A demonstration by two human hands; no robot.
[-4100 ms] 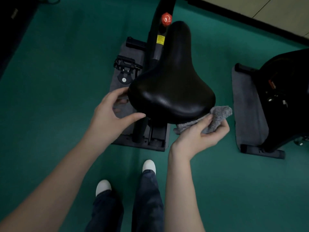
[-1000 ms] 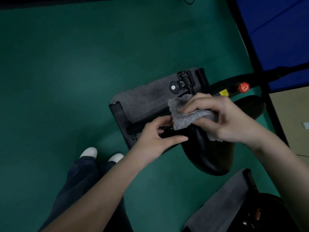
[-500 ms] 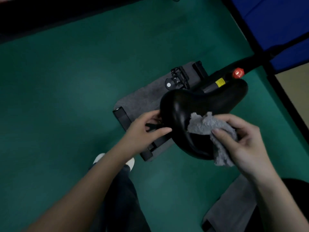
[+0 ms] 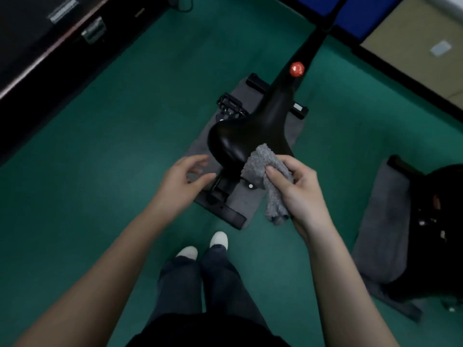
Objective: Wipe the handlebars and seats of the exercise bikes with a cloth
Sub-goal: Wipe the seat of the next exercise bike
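A black bike seat [image 4: 246, 132] sits just ahead of me, wide end toward me, nose pointing up and right along the black frame. My right hand [image 4: 299, 190] grips a grey fluffy cloth [image 4: 266, 171], whose upper end rests against the seat's rear right edge while its tail hangs down. My left hand [image 4: 184, 182] hovers with fingers spread just left of and below the seat's rear, not touching it. The handlebars are out of view.
A red knob [image 4: 297, 69] sits on the frame beyond the seat. A pedal [image 4: 231, 106] and a grey floor mat [image 4: 246, 204] lie under the bike. A second black bike [image 4: 441, 221] on its own mat stands at right. My feet [image 4: 204, 246] stand on green floor.
My left hand has let go of the seat's rear edge and drawn back, open. My right hand with the cloth has slid to the seat's rear right edge. The view has turned straighter behind the seat.
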